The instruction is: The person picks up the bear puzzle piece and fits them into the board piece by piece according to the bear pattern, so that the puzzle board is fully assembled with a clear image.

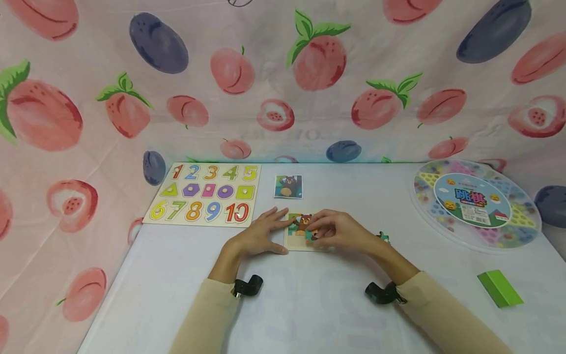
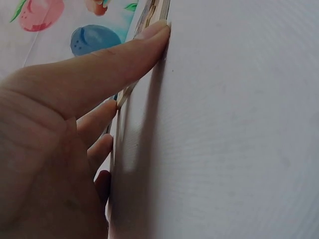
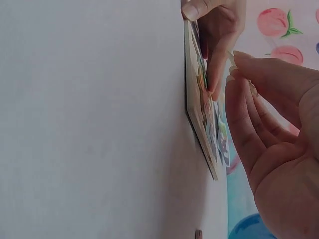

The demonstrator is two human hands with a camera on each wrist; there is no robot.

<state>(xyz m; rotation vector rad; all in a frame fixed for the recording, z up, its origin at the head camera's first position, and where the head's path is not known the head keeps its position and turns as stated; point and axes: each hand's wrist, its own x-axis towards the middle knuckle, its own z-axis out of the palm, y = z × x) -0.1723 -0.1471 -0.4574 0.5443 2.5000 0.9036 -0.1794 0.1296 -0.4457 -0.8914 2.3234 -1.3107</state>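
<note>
We see the board (image 1: 293,244) flat on the table (image 1: 305,305), just below the centre of the head view, its bear picture (image 1: 303,223) partly filled in along the top and bare wood showing along the bottom. We judge the step in hand to be fitting one more piece. The left hand (image 1: 258,235) has its fingers spread and fairly straight, with the thumb against the board's lower left corner and a fingertip at its upper left; it grasps nothing and seems to steady the board. The right hand (image 1: 342,231) is closed to a pinch on a small piece (image 1: 311,235), mostly hidden by its fingers, over the board's right half; in the right wrist view those fingertips are apart from the board. As we read it, the next move calls for turning the piece to match its gap, perhaps checking the card (image 1: 289,187) above, then pressing it flat without shifting its neighbours. A second piece (image 1: 383,237) lies beside the right wrist, partly covered, to be fitted later, we suppose.
</note>
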